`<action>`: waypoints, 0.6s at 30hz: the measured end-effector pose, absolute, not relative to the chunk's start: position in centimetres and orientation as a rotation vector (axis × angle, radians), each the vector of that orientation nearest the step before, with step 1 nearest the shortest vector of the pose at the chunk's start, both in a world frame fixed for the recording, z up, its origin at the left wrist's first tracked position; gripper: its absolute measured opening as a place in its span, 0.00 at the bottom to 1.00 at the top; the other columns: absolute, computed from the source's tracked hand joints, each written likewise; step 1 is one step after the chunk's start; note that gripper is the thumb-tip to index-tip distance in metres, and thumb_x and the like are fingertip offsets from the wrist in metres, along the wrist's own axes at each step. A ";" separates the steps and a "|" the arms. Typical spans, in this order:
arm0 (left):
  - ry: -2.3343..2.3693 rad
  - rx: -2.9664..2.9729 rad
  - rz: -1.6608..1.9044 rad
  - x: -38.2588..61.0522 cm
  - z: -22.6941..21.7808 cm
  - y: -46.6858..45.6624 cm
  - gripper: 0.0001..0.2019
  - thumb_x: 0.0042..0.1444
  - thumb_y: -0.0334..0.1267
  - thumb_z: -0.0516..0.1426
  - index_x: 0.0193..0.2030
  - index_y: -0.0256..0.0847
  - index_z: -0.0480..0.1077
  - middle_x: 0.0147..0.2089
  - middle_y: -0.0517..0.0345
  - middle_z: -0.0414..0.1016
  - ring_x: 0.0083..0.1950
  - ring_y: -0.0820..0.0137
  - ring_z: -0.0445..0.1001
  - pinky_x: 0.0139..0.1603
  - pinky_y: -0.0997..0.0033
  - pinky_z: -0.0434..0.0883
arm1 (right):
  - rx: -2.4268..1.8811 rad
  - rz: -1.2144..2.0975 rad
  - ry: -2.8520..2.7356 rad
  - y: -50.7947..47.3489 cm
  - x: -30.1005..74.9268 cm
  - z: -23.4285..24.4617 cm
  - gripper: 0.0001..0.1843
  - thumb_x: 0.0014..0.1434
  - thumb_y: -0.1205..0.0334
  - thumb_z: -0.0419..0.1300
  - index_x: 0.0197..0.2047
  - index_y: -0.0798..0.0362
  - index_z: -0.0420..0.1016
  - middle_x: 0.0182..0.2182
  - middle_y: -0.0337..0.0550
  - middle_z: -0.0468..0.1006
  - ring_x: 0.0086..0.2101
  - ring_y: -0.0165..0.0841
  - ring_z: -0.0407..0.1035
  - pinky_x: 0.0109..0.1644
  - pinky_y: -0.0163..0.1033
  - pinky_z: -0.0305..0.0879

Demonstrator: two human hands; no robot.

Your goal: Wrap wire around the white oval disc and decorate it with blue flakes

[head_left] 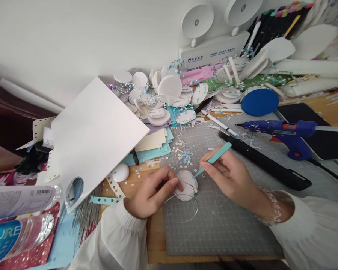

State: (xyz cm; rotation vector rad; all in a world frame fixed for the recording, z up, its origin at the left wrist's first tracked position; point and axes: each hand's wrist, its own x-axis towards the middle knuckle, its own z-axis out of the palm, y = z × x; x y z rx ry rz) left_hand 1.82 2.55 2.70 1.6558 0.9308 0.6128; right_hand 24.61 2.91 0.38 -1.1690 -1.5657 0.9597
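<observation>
Between thumb and fingers, my left hand (157,190) pinches the left edge of a round white disc (185,184) with bits of blue and white along its rim. A thin wire curves over the disc and loops onto the grey cutting mat (202,236) below. Teal tweezers (219,154) are gripped in my right hand (228,174); their tip meets the disc's upper right edge. Just above the disc lies a scatter of tiny blue and white paper flowers (186,157). Whether the tips hold a flower is too small to tell.
A blue glue gun (281,131), a black elongated case (266,161) and a phone (323,138) lie right. Decorated white discs (170,88) pile up behind. A white board (98,131) leans left, near plastic bottles (19,236). An emergency lamp (214,48) stands against the wall.
</observation>
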 end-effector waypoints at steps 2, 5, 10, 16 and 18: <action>0.929 1.634 0.610 1.7 2.6 2.5 0.14 0.68 0.44 0.49 0.35 0.39 0.65 0.33 0.53 0.75 0.33 0.70 0.71 0.34 0.70 0.67 | -1.168 0.975 -1.536 3.0 24.6 0.5 0.04 0.63 0.60 0.58 0.37 0.49 0.67 0.32 0.41 0.73 0.32 0.33 0.71 0.35 0.40 0.70; 0.925 1.590 0.631 1.6 2.5 2.3 0.13 0.68 0.44 0.49 0.35 0.39 0.65 0.33 0.52 0.75 0.33 0.70 0.71 0.34 0.71 0.67 | -1.164 0.990 -1.475 3.1 24.6 0.8 0.04 0.63 0.60 0.59 0.35 0.49 0.68 0.31 0.40 0.73 0.32 0.31 0.72 0.35 0.38 0.71; 0.882 1.548 0.706 1.4 2.2 1.9 0.12 0.68 0.42 0.49 0.36 0.38 0.64 0.34 0.50 0.78 0.32 0.70 0.71 0.32 0.71 0.67 | -1.150 1.092 -1.427 3.1 24.4 1.5 0.05 0.62 0.59 0.60 0.34 0.48 0.69 0.30 0.39 0.75 0.31 0.30 0.72 0.35 0.36 0.72; 0.852 1.583 0.724 1.5 2.5 2.0 0.12 0.68 0.41 0.49 0.35 0.38 0.65 0.34 0.48 0.79 0.31 0.71 0.71 0.31 0.71 0.67 | -1.109 1.177 -1.360 3.2 24.1 2.2 0.06 0.62 0.57 0.61 0.34 0.47 0.69 0.30 0.38 0.76 0.29 0.29 0.72 0.33 0.36 0.73; 0.850 1.611 0.722 1.6 2.5 2.0 0.12 0.68 0.41 0.49 0.35 0.38 0.65 0.32 0.50 0.78 0.31 0.71 0.71 0.31 0.71 0.67 | -1.096 1.192 -1.348 3.2 24.2 2.3 0.06 0.62 0.57 0.61 0.35 0.46 0.69 0.30 0.37 0.76 0.28 0.30 0.72 0.32 0.37 0.73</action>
